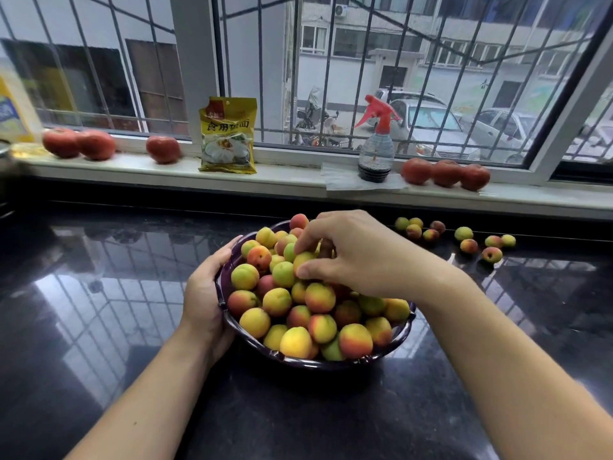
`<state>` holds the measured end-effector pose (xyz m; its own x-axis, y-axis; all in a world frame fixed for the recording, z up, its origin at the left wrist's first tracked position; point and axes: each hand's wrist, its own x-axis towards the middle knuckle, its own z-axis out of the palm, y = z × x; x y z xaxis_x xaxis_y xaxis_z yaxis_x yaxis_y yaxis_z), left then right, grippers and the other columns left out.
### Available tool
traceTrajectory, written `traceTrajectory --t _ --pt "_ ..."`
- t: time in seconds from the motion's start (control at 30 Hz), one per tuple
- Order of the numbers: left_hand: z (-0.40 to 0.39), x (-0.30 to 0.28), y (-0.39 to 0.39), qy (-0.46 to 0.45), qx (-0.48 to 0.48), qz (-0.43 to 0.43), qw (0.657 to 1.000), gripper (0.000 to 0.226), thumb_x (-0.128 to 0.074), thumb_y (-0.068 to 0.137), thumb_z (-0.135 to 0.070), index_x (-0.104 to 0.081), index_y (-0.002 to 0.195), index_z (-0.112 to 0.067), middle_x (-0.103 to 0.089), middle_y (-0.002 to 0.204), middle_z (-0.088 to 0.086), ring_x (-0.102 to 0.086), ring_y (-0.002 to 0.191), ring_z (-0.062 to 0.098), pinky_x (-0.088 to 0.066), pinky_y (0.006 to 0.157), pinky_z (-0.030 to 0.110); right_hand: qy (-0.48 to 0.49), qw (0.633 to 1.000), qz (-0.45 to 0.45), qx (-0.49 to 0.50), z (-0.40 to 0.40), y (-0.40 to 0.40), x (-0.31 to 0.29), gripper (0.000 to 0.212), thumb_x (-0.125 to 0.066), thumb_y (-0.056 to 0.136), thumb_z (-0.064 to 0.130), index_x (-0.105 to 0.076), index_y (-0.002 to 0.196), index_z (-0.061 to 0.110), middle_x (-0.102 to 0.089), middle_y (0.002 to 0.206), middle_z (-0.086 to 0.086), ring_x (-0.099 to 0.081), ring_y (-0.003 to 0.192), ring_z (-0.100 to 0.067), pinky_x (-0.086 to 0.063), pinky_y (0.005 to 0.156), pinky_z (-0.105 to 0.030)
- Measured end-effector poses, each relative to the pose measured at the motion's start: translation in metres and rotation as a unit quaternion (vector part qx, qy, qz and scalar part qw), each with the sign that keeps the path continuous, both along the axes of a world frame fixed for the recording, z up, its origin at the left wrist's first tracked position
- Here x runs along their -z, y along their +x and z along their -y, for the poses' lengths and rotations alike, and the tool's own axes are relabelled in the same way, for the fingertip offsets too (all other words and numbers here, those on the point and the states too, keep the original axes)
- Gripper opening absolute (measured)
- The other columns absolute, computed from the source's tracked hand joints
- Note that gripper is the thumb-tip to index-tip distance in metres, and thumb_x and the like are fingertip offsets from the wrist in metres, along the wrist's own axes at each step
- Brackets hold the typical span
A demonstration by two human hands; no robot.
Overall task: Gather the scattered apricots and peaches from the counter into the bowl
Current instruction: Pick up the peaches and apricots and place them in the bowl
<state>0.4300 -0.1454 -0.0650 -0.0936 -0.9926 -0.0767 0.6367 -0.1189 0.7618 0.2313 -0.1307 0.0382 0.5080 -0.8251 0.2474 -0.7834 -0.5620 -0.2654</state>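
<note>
The left hand [202, 293] grips the left rim of the dark purple bowl [331, 362], which sits on the black counter [99, 327] heaped with fruit. The right hand [348, 257] hovers over the pile, thumb and fingers curled round a yellow apricot [301, 260]. About ten loose fruits [464, 240] lie scattered on the counter behind and right of the bowl, below the window sill [292, 180]

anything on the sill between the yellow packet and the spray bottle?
No. In the head view the windowsill between yellow packet and spray bottle is bare, up to the paper under the bottle.
</note>
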Motion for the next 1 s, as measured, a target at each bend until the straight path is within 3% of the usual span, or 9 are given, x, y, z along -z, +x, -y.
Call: traceTrajectory --t 0.2,0.27,0.4,0.47,0.53,0.63,0.73,0.9,1.0 --pt "-0.001 -0.001 -0.001 -0.008 -0.001 0.009 1.000 0.048 -0.042 0.109 -0.029 -0.062 0.141 0.002 -0.070 0.135 0.024 -0.067 0.128 0.040 -0.044 0.118 0.057 0.000 1.000 -0.025 -0.006 -0.003 0.003 0.000 0.027 -0.074 0.087 0.043 -0.072 0.109 0.028 -0.057 0.094 0.018 -0.052 0.084 -0.001 -0.039 0.076 -0.018" --pt "-0.002 -0.001 0.000 -0.008 0.001 0.007 1.000 0.048 -0.042 0.109 -0.029 -0.062 0.140 0.002 -0.070 0.134 0.024 -0.067 0.127 0.040 -0.044 0.117 0.056 0.019 1.000 -0.014 -0.012 -0.006 0.001 -0.005 0.027 -0.071 0.090 0.044 -0.070 0.114 0.032 -0.059 0.098 0.020 -0.055 0.087 0.002 -0.042 0.075 -0.015" --pt "-0.001 -0.001 -0.001 -0.009 -0.002 0.003 1.000 0.048 -0.043 0.109 -0.029 -0.061 0.141 0.001 -0.069 0.136 0.024 -0.066 0.129 0.040 -0.042 0.119 0.058 -0.041 0.982 0.170 0.069 -0.005 -0.021 -0.022 0.014 -0.066 0.096 0.033 -0.070 0.109 0.030 -0.065 0.087 0.021 -0.059 0.077 0.009 -0.042 0.068 -0.009" --pt "-0.002 -0.001 -0.001 -0.006 0.001 0.000 1.000 0.045 -0.043 0.109 -0.029 -0.066 0.135 0.000 -0.071 0.133 0.023 -0.068 0.126 0.038 -0.044 0.118 0.056 -0.101 0.941 0.280 0.159 0.006 -0.046 -0.019 0.008 -0.065 0.097 0.028 -0.072 0.101 0.027 -0.066 0.081 0.018 -0.060 0.072 0.002 -0.045 0.068 -0.015" --pt "-0.003 -0.002 -0.002 -0.008 0.009 0.002 1.000 0.045 -0.042 0.110 -0.030 -0.067 0.134 -0.001 -0.071 0.133 0.022 -0.068 0.126 0.038 -0.044 0.117 0.056 -0.126 0.897 0.326 0.270 0.021 -0.080 0.004 0.010 -0.062 0.097 0.021 -0.072 0.100 0.023 -0.068 0.087 0.010 -0.063 0.081 -0.011 -0.046 0.072 -0.025" --pt "-0.003 -0.002 -0.002 -0.014 0.013 0.004 1.000 0.047 -0.042 0.110 -0.030 -0.062 0.141 -0.001 -0.070 0.136 0.021 -0.067 0.128 0.037 -0.043 0.118 0.056 -0.121 0.866 0.221 0.433 0.028 -0.137 0.067 0.024 -0.060 0.091 0.010 -0.070 0.112 0.012 -0.064 0.115 -0.014 -0.057 0.110 -0.032 -0.042 0.092 -0.033" --pt "-0.001 0.000 0.001 -0.012 0.005 0.002 1.000 0.047 -0.043 0.110 -0.030 -0.062 0.142 -0.003 -0.069 0.138 0.021 -0.067 0.129 0.037 -0.045 0.116 0.054 -0.086 0.835 0.134 0.527 0.014 -0.179 0.116 0.041 -0.058 0.091 0.011 -0.059 0.132 0.011 -0.043 0.142 -0.019 -0.036 0.129 -0.039 -0.031 0.110 -0.044" --pt "-0.002 -0.001 -0.004 -0.021 0.023 0.002 1.000 0.048 -0.041 0.110 -0.030 -0.085 0.104 -0.011 -0.075 0.128 0.018 -0.072 0.120 0.033 -0.056 0.103 0.051 -0.043 0.822 0.064 0.564 0.031 -0.212 0.131 0.047 -0.054 0.096 0.028 -0.047 0.142 0.017 -0.016 0.162 -0.018 -0.014 0.147 -0.039 -0.023 0.119 -0.052" --pt "0.001 0.001 -0.001 -0.025 0.019 0.003 0.999 0.045 -0.041 0.110 -0.030 -0.081 0.114 -0.009 -0.074 0.131 0.019 -0.070 0.124 0.034 -0.053 0.109 0.053 -0.016 0.826 0.035 0.562 0.048 -0.224 0.129 0.059 -0.050 0.099 0.037 -0.033 0.152 0.019 -0.008 0.166 -0.018 -0.007 0.151 -0.037 -0.017 0.122 -0.052"
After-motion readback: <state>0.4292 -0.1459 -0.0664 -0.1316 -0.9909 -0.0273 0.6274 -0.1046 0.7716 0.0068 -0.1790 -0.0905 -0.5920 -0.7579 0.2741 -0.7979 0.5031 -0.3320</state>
